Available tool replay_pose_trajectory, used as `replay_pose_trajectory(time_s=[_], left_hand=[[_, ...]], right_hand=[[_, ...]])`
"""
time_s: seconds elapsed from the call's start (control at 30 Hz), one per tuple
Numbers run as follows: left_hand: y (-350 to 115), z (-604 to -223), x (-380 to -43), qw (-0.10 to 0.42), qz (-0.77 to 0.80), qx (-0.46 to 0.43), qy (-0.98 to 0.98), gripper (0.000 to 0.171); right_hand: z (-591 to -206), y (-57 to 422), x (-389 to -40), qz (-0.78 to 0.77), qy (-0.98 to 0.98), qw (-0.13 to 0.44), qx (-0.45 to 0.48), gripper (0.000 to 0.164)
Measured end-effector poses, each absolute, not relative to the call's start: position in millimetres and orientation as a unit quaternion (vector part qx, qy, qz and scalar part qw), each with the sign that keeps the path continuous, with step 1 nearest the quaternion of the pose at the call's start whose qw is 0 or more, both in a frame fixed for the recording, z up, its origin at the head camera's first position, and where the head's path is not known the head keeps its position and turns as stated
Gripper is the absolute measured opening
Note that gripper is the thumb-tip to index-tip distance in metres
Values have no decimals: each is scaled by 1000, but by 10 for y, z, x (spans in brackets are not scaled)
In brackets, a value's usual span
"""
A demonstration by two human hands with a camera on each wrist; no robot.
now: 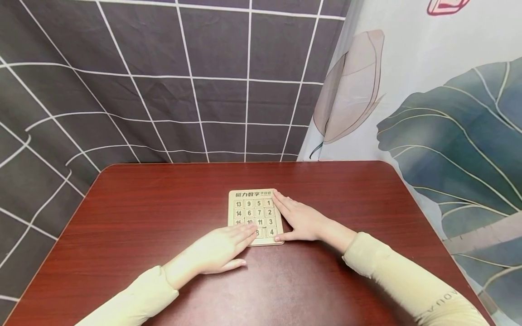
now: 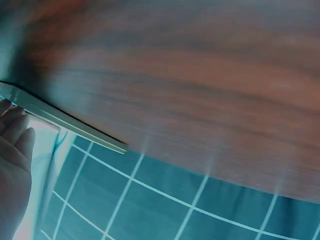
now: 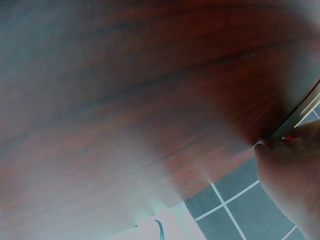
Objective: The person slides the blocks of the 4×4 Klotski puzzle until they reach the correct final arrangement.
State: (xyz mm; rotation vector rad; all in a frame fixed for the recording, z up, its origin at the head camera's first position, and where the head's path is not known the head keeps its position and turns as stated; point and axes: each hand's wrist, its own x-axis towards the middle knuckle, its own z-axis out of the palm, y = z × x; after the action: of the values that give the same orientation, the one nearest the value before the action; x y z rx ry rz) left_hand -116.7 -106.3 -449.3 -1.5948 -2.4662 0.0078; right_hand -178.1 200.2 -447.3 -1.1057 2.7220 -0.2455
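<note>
A pale wooden number sliding puzzle (image 1: 248,203) lies flat on the table, with a dark heading along its far edge and numbered tiles below it. My left hand (image 1: 222,246) reaches over its lower left part with straight fingers on the tiles, hiding some of the bottom row. Thumb apart, the right hand (image 1: 303,222) holds the puzzle's right side, fingers at the far corner and thumb at the near one. The left wrist view catches the puzzle's edge (image 2: 75,127) beside the fingers (image 2: 16,132). Only part of the right thumb side shows in the right wrist view.
The puzzle rests on a reddish-brown wooden table (image 1: 163,199) with rounded far corners. Behind it hangs a dark cloth with a white grid (image 1: 220,99). A pale curtain printed with large leaves (image 1: 456,136) hangs along the right side.
</note>
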Motion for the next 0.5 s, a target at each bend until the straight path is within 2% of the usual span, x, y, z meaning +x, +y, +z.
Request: replay_pose_trajectory(time_s=[0.3,0.5], left_hand=[[-1252,-4528,-1112,117,-3,-530,-840,68],[-1164,-4467,-1123,121,-7,-539,-834,66]], right_hand=[[-4446,1992,-1772,-86,919,98,-371,115],[-4440,1984,-1773,-89,918,99,-375,114]])
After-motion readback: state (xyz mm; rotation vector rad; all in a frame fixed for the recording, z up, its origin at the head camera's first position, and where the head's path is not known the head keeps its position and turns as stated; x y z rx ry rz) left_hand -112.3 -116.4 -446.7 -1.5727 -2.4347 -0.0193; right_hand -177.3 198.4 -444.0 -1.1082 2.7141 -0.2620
